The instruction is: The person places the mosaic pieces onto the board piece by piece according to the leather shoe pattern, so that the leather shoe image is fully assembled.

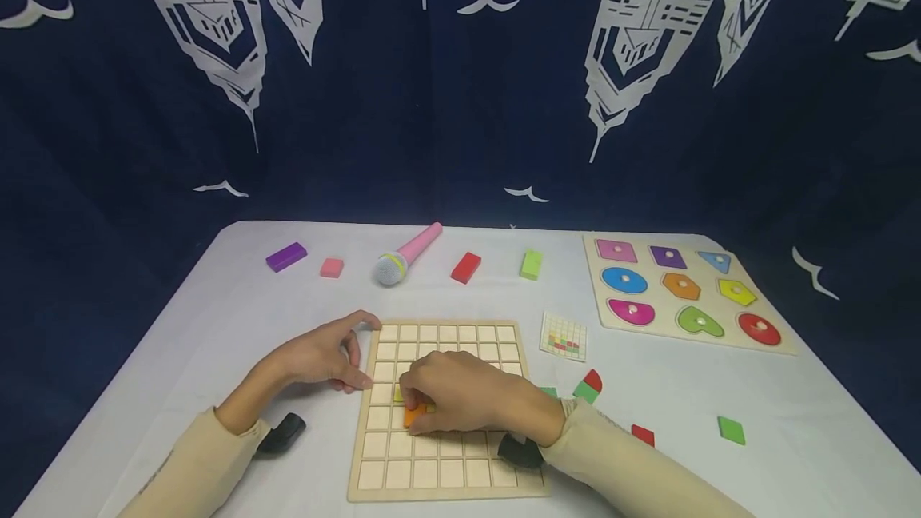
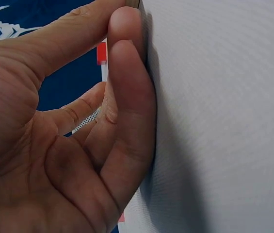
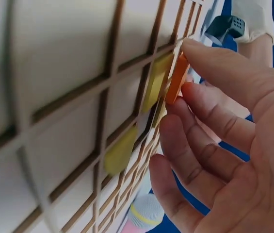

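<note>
**Open room at the far and right of the table, hands crowding the grid board**

The grid board (image 1: 446, 410) filled the near middle of the table (image 1: 791, 438), with the left hand (image 1: 316, 358) at its left edge and the right hand (image 1: 460, 398) over its centre. Along the far edge lay a purple block (image 1: 285, 257), a pink microphone (image 1: 406, 255) and a red block (image 1: 465, 267), with bare gaps between them. The shape puzzle (image 1: 683, 292) blocked the far right corner.

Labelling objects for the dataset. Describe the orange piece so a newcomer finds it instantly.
Find the wooden grid board nearest the person on the white table. The orange piece sits left of its centre, under the right hand fingertips. It is the only orange tile there; its neighbours are yellow.
</note>
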A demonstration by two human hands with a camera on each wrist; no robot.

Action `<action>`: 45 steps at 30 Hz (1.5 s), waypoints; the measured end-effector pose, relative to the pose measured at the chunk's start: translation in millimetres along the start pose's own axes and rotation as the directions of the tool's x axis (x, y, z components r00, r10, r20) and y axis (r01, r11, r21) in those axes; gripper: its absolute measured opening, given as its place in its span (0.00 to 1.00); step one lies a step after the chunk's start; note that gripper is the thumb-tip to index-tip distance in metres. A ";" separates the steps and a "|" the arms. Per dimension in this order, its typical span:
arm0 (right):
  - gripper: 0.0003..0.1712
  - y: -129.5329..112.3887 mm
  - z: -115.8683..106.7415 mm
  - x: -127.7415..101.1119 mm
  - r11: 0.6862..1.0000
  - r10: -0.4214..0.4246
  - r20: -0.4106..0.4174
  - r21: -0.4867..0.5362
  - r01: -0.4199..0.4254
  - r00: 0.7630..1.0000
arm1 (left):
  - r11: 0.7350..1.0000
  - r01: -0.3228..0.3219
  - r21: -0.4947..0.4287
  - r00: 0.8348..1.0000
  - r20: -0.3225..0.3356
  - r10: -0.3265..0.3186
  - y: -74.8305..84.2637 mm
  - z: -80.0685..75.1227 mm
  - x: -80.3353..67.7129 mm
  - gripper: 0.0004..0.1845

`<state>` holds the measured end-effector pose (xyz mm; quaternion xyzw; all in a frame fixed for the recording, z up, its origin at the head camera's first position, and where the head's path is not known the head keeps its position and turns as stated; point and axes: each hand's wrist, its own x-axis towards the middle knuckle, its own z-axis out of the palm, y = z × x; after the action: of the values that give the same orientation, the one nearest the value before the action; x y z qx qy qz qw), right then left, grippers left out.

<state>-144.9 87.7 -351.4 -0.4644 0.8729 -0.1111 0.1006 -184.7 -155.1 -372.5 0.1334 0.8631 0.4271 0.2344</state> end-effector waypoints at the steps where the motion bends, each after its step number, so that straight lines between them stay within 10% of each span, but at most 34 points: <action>1: 0.11 -1.6 1.0 2.4 1.000 0.000 0.006 -0.010 0.000 1.000 | 1.000 -0.004 -0.001 1.000 0.002 0.004 -0.4 0.0 -0.4 0.43; 33: 0.15 -9.2 5.2 20.1 0.993 0.107 0.071 0.046 -0.110 0.992 | 1.000 -0.024 -0.009 1.000 0.016 0.025 -2.5 -0.2 -0.3 0.42; 45: 0.13 -1.6 -4.6 -29.0 0.998 0.017 0.052 0.056 -0.020 0.999 | 1.000 0.024 0.019 1.000 -0.010 -0.024 -1.1 0.3 0.2 0.42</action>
<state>-129.1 111.4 -344.4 -0.4561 0.8707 -0.1227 0.1372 -184.8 -155.4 -373.6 0.1233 0.8699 0.4164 0.2340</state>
